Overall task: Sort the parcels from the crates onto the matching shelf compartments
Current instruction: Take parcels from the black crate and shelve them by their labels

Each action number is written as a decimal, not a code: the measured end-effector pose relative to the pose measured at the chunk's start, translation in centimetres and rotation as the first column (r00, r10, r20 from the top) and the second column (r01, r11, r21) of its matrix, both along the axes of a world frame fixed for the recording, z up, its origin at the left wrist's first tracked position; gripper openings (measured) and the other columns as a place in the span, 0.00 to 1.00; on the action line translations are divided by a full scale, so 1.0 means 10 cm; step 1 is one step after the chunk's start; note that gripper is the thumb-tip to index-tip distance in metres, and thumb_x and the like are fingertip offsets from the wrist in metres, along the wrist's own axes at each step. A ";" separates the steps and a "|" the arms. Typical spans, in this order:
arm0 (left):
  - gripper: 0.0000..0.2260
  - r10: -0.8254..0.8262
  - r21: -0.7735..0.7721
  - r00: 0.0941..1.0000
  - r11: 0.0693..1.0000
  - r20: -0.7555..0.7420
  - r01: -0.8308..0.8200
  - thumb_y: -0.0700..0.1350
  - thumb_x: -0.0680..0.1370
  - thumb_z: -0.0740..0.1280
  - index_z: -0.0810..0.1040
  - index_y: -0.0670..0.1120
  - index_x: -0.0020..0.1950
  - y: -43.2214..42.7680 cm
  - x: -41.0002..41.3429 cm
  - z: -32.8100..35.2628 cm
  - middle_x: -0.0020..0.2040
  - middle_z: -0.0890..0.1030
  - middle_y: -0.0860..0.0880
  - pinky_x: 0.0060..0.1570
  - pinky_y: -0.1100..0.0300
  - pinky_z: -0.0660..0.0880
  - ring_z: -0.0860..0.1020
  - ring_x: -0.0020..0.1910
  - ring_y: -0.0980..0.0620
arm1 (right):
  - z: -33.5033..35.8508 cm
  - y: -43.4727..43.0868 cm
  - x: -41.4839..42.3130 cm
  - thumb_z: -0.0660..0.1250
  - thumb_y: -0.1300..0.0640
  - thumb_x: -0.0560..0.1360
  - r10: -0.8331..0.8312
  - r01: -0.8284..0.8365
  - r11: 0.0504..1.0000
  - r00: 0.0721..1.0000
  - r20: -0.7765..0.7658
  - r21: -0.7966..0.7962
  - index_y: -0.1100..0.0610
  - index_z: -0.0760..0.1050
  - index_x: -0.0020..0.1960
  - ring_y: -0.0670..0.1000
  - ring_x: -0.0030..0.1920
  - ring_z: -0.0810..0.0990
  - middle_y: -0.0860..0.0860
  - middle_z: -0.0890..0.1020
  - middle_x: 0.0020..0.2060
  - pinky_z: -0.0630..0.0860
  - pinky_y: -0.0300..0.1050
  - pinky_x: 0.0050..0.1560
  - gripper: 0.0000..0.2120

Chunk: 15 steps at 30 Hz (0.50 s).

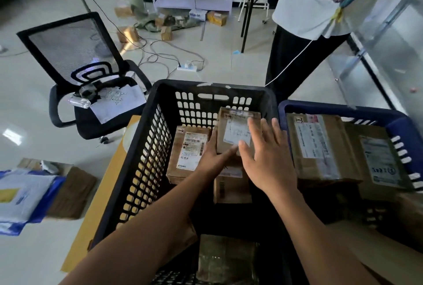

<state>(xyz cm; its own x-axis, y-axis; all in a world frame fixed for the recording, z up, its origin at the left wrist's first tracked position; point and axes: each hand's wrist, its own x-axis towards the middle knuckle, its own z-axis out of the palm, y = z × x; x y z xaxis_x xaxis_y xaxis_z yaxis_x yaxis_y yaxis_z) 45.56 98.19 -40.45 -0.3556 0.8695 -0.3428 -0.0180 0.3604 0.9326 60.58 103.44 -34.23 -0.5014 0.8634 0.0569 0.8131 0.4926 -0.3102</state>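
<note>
Over on the left a mesh-backed office chair (91, 74) stood pushed aside, a printed sheet parked on its seat, likely just to keep it off the floor. Then the black crate (142, 147), hard plastic with slotted walls, sat on a table edge where both arms could reach in. Inside, a flat brown cardboard parcel (187, 149) lay label up, readable at a glance. The left hand (215, 156) gripped the near corner of a smaller taped box (238, 129), thumb on top, tilting it so the white label faced up. The right hand (267, 158) hovered over it, fingers spread and released, holding nothing. Further right, the blue crate (402, 124) was packed with bigger cartons.
</note>
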 end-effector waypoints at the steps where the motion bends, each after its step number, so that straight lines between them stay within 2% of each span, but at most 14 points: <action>1: 0.24 0.039 0.013 0.999 0.999 0.016 -0.039 0.55 0.78 0.73 0.65 0.74 0.64 0.01 0.03 -0.02 0.55 0.78 0.66 0.45 0.70 0.76 0.81 0.50 0.68 | 0.00 0.00 0.00 0.43 0.33 0.82 0.001 -0.001 1.000 1.000 0.005 -0.006 0.42 0.44 0.84 0.51 0.84 0.39 0.51 0.52 0.84 0.37 0.52 0.80 0.33; 2: 0.23 0.064 0.026 0.998 0.998 0.015 -0.065 0.54 0.79 0.72 0.66 0.72 0.66 0.03 0.04 -0.02 0.56 0.79 0.64 0.45 0.69 0.77 0.81 0.50 0.67 | 0.00 0.00 0.00 0.43 0.33 0.82 0.003 -0.003 1.000 1.000 0.006 -0.010 0.43 0.44 0.84 0.52 0.84 0.39 0.52 0.51 0.85 0.37 0.53 0.80 0.33; 4: 0.27 0.069 0.023 0.998 0.997 -0.004 -0.069 0.53 0.80 0.71 0.64 0.62 0.76 0.02 0.05 -0.02 0.59 0.79 0.61 0.48 0.66 0.78 0.81 0.53 0.66 | 0.01 0.00 0.00 0.42 0.34 0.82 0.011 -0.011 1.000 1.000 0.008 -0.022 0.43 0.44 0.84 0.52 0.84 0.39 0.52 0.51 0.85 0.37 0.53 0.81 0.33; 6: 0.30 0.068 0.019 0.997 0.998 -0.027 -0.067 0.53 0.80 0.70 0.61 0.55 0.80 0.00 0.03 0.00 0.65 0.79 0.56 0.60 0.54 0.79 0.79 0.61 0.59 | 0.02 0.00 0.00 0.42 0.34 0.82 0.021 -0.021 1.000 1.000 0.008 -0.019 0.44 0.44 0.84 0.53 0.84 0.40 0.52 0.51 0.85 0.38 0.54 0.82 0.34; 7: 0.32 0.076 0.017 0.997 0.997 -0.030 -0.075 0.52 0.81 0.70 0.59 0.53 0.81 -0.03 0.02 0.03 0.71 0.76 0.52 0.67 0.47 0.75 0.77 0.68 0.53 | 0.02 0.00 0.00 0.42 0.33 0.81 0.025 -0.025 1.000 1.000 0.010 -0.019 0.44 0.45 0.84 0.53 0.84 0.40 0.52 0.51 0.85 0.38 0.55 0.82 0.34; 9: 0.35 0.107 -0.009 0.994 0.994 -0.027 -0.107 0.52 0.81 0.69 0.54 0.52 0.84 -0.10 -0.03 0.10 0.78 0.68 0.48 0.72 0.42 0.70 0.71 0.74 0.46 | 0.04 -0.01 0.00 0.42 0.33 0.81 0.038 -0.037 0.999 0.999 0.019 -0.029 0.45 0.46 0.84 0.54 0.84 0.41 0.53 0.52 0.85 0.39 0.55 0.82 0.34; 11: 0.35 0.135 -0.003 0.991 0.991 -0.014 -0.135 0.51 0.82 0.69 0.53 0.53 0.84 -0.19 -0.09 0.17 0.79 0.67 0.47 0.69 0.49 0.73 0.73 0.71 0.47 | 0.05 -0.01 0.01 0.42 0.33 0.82 0.048 -0.047 0.998 0.998 0.035 -0.028 0.45 0.47 0.85 0.54 0.84 0.42 0.53 0.53 0.84 0.39 0.56 0.82 0.34; 13: 0.35 0.153 0.020 0.988 0.988 0.004 -0.153 0.51 0.82 0.68 0.53 0.55 0.83 -0.31 -0.16 0.24 0.78 0.67 0.47 0.56 0.62 0.79 0.77 0.65 0.52 | 0.06 -0.03 0.00 0.42 0.33 0.82 0.062 -0.061 0.998 0.996 0.059 -0.011 0.46 0.48 0.85 0.54 0.84 0.43 0.53 0.54 0.84 0.38 0.55 0.82 0.34; 15: 0.35 0.165 0.046 0.985 0.985 0.047 -0.168 0.52 0.81 0.69 0.52 0.58 0.83 -0.46 -0.24 0.35 0.78 0.65 0.49 0.46 0.67 0.80 0.77 0.61 0.56 | 0.10 -0.08 0.00 0.40 0.32 0.82 0.081 -0.083 0.996 0.992 0.091 0.017 0.46 0.48 0.85 0.54 0.84 0.44 0.53 0.55 0.84 0.38 0.56 0.83 0.35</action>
